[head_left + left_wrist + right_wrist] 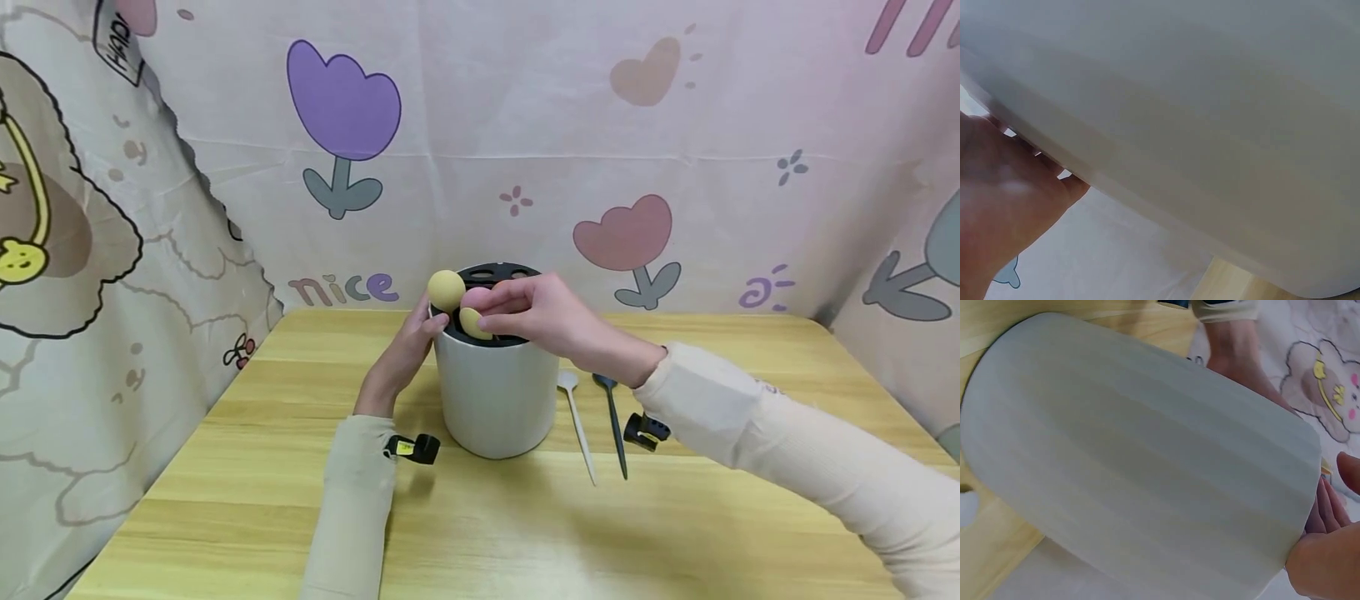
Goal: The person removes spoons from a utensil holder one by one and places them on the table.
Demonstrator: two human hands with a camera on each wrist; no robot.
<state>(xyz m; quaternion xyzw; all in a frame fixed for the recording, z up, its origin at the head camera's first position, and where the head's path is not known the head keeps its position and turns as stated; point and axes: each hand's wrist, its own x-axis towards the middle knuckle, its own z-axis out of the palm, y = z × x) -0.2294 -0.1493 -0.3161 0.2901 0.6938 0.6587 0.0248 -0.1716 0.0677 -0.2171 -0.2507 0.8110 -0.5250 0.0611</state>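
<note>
A white cylindrical holder (495, 400) with a black, holed top (517, 272) stands upright on the table. My left hand (401, 354) grips its left side near the rim, thumb at the front edge; in the left wrist view, fingers lie along the white wall (1179, 150). At the top, my right hand (551, 321) pinches a yellow, rounded spoon-like piece (472, 323) between thumb and fingers. Beside it show a round yellow head (447, 290) at the left rim and a pink rounded one (476, 298). In the right wrist view the holder (1141, 456) hides most of the right fingers' work.
To the right of the holder, a white spoon (576, 425) and a dark spoon (615, 425) lie on the wooden table (300, 500). A printed cloth (480, 100) hangs behind the table and along both sides.
</note>
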